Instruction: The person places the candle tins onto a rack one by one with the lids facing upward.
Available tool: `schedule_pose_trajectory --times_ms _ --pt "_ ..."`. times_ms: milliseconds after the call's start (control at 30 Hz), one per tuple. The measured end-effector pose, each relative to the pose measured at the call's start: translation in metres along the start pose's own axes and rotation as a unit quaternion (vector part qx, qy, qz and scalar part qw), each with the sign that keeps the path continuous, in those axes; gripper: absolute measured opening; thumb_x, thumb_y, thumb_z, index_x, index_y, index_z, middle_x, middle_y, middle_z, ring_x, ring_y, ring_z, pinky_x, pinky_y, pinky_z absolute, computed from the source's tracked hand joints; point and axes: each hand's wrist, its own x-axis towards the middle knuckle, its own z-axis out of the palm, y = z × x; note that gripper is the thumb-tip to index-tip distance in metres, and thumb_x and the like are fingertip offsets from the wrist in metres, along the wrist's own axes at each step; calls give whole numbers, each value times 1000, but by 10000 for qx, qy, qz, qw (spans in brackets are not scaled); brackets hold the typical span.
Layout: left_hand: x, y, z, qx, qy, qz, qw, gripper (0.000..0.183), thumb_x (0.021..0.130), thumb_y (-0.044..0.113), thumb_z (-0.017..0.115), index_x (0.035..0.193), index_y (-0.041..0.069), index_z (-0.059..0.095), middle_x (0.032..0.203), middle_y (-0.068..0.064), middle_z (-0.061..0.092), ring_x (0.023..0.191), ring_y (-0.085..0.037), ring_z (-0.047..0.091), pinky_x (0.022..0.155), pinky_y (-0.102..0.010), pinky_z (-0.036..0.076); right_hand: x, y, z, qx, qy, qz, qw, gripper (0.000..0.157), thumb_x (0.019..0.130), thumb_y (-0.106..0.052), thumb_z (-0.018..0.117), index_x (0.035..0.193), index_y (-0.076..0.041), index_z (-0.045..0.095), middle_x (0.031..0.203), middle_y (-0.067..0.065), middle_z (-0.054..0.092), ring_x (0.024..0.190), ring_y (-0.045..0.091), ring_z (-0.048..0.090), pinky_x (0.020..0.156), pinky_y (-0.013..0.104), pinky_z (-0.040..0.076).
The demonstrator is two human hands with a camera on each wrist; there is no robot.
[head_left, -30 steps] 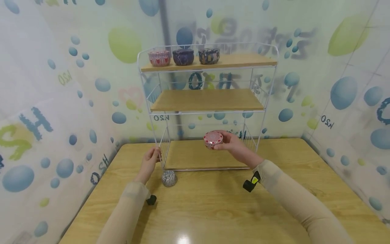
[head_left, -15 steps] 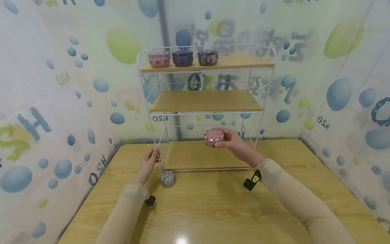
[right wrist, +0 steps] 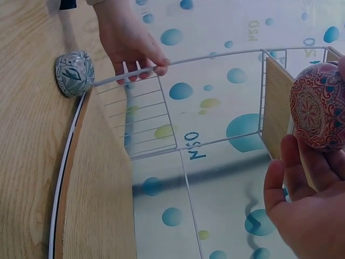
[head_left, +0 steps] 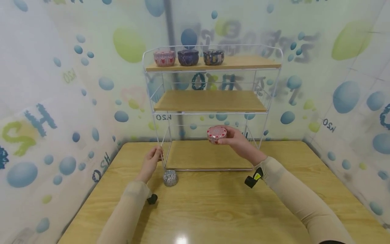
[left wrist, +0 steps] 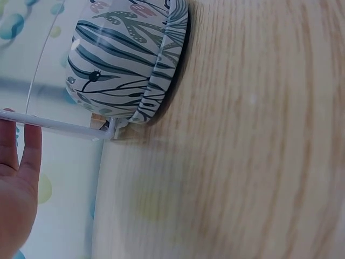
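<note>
My right hand (head_left: 239,141) holds a round red-and-white patterned tin (head_left: 217,134) in the air before the rack's lowest shelf, thumb in front and fingers behind. In the right wrist view the tin's (right wrist: 318,108) ornate round face shows. At the rack's front left post, my left hand (head_left: 151,161) grips the white wire frame low down; the left wrist view shows its fingers (left wrist: 31,148) at the rod. Just below that hand, a grey-and-white leaf-patterned tin (head_left: 170,178) rests on the table against the rack's corner, its wide rim on the wood (left wrist: 161,70).
The three-tier white wire rack has wooden shelves. On its top shelf (head_left: 250,62) stand a pink-red tin (head_left: 164,58), a dark blue tin (head_left: 188,58) and a dark multicoloured tin (head_left: 213,57). A wooden table (head_left: 213,210) carries the rack, with patterned walls behind and beside it.
My right hand has raised the red-and-white tin slightly. The left hand stays on the rack post. The head view has shifted a little; the other tins have not moved.
</note>
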Motion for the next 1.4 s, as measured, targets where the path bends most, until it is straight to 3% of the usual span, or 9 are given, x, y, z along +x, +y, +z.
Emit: schedule_pose_trajectory --times_ms 200,300,433,633,767,967,1133,1267,1400 --pt "-5 19 6 -140 -148 -4 9998 29 105 15 41 103 -12 50 91 -20 52 84 -23 56 83 -45 52 -2 -2 -7 30 21 -80 10000 64 87 -6 68 142 7 36 118 6 60 106 18 59 93 31 48" --pt "-5 8 7 -179 -145 -34 9997 31 105 18 42 103 -11 51 90 -16 52 85 -27 56 82 -43 53 -4 -4 -9 1 62 -67 10000 62 88 -5 67 142 6 37 118 5 60 105 17 60 93 31 48" --pt "-6 -3 11 -216 21 -14 9998 36 105 25 44 101 -10 52 88 -12 52 83 -22 57 82 -42 53 -4 -9 -10 -24 111 -121 9999 63 87 -6 69 140 7 38 117 5 60 104 17 59 92 30 49" --pt "-6 -3 12 -194 128 113 9997 36 104 28 45 98 -8 52 85 -7 52 84 -33 56 76 -33 54 0 -18 -13 -125 50 -230 9996 64 86 -10 72 139 8 39 115 4 61 102 16 58 86 29 50" --pt "-4 -1 9 -127 121 11 9998 37 104 27 44 100 -9 51 86 -7 52 86 -33 56 78 -35 54 4 -26 -14 -75 79 -277 9996 63 89 -9 69 141 7 37 116 5 59 102 17 58 84 27 50" --pt "-4 13 6 -113 51 -135 9998 30 106 19 41 101 -9 51 89 -15 53 84 -23 56 83 -42 53 7 -36 -15 -61 136 -177 9997 60 91 0 60 144 9 33 117 6 57 104 16 57 86 25 49" --pt "-9 30 7 -29 9 -70 10000 31 106 17 41 102 -14 49 89 -19 52 87 -32 55 85 -47 52 9 -43 -18 -179 170 -190 9995 59 93 -4 63 143 8 34 115 6 58 103 16 57 86 26 49" --pt "-10 33 7 -20 36 -104 9999 34 106 17 41 104 -15 49 89 -17 52 90 -38 53 88 -53 50 9 -48 -20 -94 111 -347 9993 66 91 -11 69 143 8 34 116 6 59 103 17 57 86 27 50" --pt "-12 34 8 13 33 -138 9999 33 106 16 41 104 -16 49 90 -21 52 90 -38 53 86 -49 51 9 -52 -22 -51 158 -420 9990 69 89 -12 71 143 9 34 119 5 58 107 16 57 90 27 48"
